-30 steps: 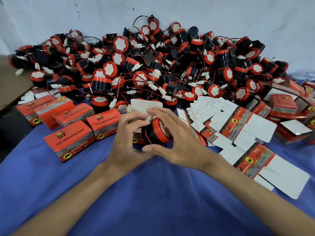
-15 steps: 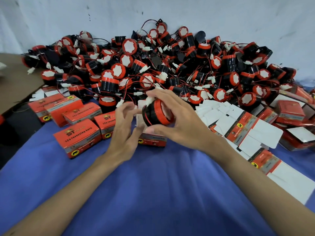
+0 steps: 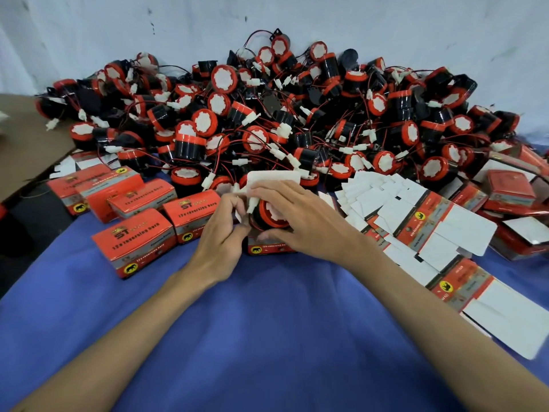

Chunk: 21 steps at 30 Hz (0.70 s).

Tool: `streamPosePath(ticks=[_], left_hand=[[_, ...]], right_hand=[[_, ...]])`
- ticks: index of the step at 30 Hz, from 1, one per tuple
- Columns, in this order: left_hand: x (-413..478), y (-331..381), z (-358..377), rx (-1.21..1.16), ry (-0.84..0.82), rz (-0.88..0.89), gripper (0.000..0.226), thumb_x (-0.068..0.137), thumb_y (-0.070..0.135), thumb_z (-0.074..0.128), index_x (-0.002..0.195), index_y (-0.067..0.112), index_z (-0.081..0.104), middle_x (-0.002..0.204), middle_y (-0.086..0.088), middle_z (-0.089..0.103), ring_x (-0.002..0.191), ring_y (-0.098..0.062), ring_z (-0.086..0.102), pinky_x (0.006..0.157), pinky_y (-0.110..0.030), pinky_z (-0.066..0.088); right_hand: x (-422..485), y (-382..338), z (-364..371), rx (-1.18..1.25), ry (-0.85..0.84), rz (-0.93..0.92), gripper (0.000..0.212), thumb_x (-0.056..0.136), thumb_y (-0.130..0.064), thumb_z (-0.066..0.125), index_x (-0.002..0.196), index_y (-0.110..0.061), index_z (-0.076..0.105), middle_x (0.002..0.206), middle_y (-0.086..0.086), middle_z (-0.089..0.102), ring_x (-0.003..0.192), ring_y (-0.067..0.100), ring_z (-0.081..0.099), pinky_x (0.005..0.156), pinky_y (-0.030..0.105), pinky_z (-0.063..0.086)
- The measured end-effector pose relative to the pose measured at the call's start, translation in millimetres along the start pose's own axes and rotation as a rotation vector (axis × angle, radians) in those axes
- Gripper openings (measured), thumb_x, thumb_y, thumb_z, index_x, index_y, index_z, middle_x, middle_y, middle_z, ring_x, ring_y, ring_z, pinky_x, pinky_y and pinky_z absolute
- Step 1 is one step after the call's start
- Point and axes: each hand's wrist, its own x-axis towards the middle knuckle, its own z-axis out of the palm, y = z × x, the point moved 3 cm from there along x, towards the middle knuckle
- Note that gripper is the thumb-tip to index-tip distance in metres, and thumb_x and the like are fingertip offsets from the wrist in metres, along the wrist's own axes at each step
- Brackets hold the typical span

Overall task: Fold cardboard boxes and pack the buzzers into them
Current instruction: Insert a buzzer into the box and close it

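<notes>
Buzzer [image 3: 271,214] gripped by right hand [image 3: 309,224], left hand [image 3: 221,236] pinching box flap [image 3: 238,216], blue cloth [image 3: 267,337], white wall [image 3: 386,25]

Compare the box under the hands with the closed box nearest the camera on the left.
The box under the hands is open, its white flap raised; the front left box is closed. The right hand holds a buzzer partly inside the first; the front left box hides its contents, and no hand touches it. Both share orange print and an elephant logo.
</notes>
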Motion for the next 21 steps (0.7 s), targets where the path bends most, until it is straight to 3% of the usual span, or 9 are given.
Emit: streamPosePath(ticks=[3, 6, 8, 16, 21], left_hand=[[0.2, 2.4, 0.3, -0.024, -0.004, -0.025, 0.017, 0.077, 0.010, 0.042, 0.081, 0.025, 0.034, 0.077, 0.002, 0.041, 0.071, -0.013, 0.038, 0.065, -0.033, 0.035], [0.1, 2.5, -0.4, -0.019, -0.017, -0.028, 0.014, 0.076, 0.008, 0.041, 0.083, 0.019, 0.035, 0.081, -0.013, 0.042, 0.075, -0.028, 0.039, 0.067, -0.049, 0.036], [0.1, 1.8, -0.7, 0.001, -0.021, -0.022, 0.011, 0.077, 0.009, 0.040, 0.083, 0.017, 0.035, 0.082, -0.015, 0.042, 0.074, -0.029, 0.038, 0.066, -0.051, 0.035], [1.8, 3.7, -0.1, 0.097, -0.019, 0.038, 0.014, 0.078, 0.009, 0.040, 0.080, 0.021, 0.034, 0.085, -0.012, 0.044, 0.076, -0.024, 0.039, 0.066, -0.038, 0.035], [2.0, 1.5, 0.4, 0.098, -0.018, 0.044, 0.015, 0.079, 0.009, 0.041, 0.080, 0.022, 0.035, 0.082, -0.003, 0.043, 0.075, -0.019, 0.040, 0.065, -0.030, 0.034]], right_hand=[[-0.3, 3.7, 3.2, 0.007, -0.064, 0.023, 0.065, 0.087, -0.042, 0.068, 0.142, -0.019, 0.041, 0.145, -0.005, 0.042, 0.131, 0.016, 0.036, 0.093, 0.047, 0.046], [-1.0, 2.5, 4.9, -0.118, -0.094, 0.029, 0.056, 0.090, -0.052, 0.057, 0.137, -0.024, 0.045, 0.138, -0.011, 0.047, 0.126, 0.013, 0.036, 0.092, 0.044, 0.038], [-1.9, 2.0, 6.9, -0.221, -0.112, 0.022, 0.049, 0.093, -0.054, 0.048, 0.132, -0.025, 0.049, 0.133, -0.013, 0.051, 0.122, 0.014, 0.038, 0.091, 0.038, 0.028], [1.1, -3.3, 12.6, -0.240, -0.126, 0.111, 0.036, 0.094, -0.043, 0.050, 0.126, -0.029, 0.059, 0.129, -0.001, 0.040, 0.118, 0.013, 0.031, 0.090, 0.036, 0.023], [2.8, -2.5, 7.6, 0.005, -0.106, 0.235, 0.028, 0.088, -0.031, 0.065, 0.115, -0.036, 0.066, 0.123, -0.006, 0.043, 0.120, 0.011, 0.037, 0.092, 0.037, 0.015]])
